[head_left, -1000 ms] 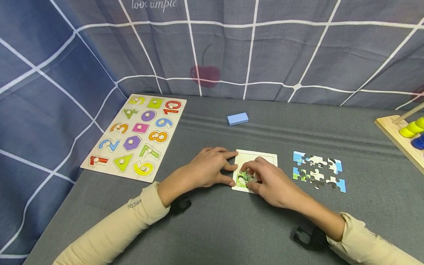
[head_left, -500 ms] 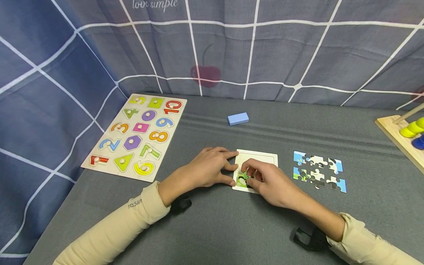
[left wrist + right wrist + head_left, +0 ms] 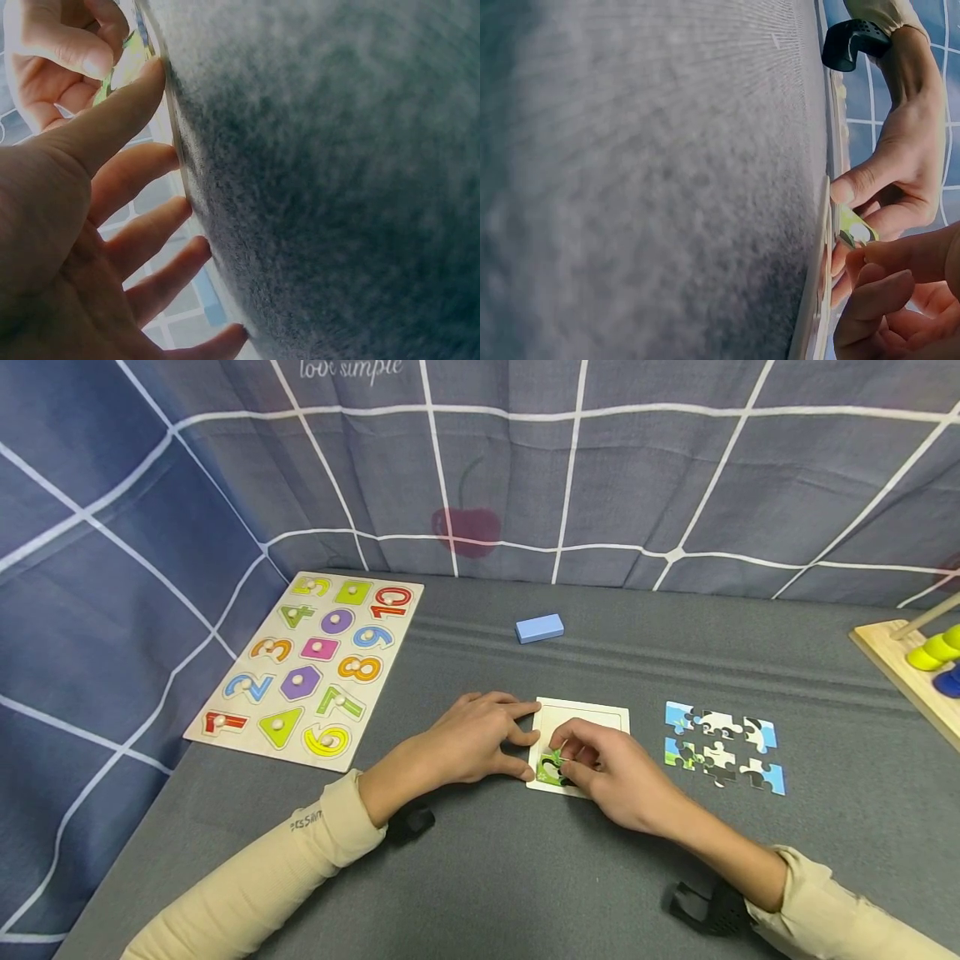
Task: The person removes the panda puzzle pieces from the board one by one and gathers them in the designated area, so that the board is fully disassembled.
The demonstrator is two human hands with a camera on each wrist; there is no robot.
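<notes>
A small panda-and-green jigsaw piece (image 3: 549,770) is at the near left corner of a cream puzzle tray (image 3: 573,716). My right hand (image 3: 626,781) pinches it between thumb and fingers. The right wrist view shows the same piece (image 3: 856,231) tilted up from the tray, its far side hidden by fingers. Spread along the tray's left edge, the fingers of my left hand (image 3: 476,739) touch the rim. In the left wrist view those fingers (image 3: 146,232) are fairly straight. Several panda jigsaw pieces (image 3: 718,757) lie in two rows right of the tray.
A number-and-shape peg board (image 3: 318,650) lies at the left. Behind the tray sits a blue block (image 3: 539,628). A wooden base with coloured beads (image 3: 896,652) stands at the right edge. A checked cloth (image 3: 622,485) hangs behind the grey table surface (image 3: 510,885).
My right hand has shifted the pinched piece slightly within the tray's near left corner, and more of its tilt shows. The left hand stays at the tray's edge.
</notes>
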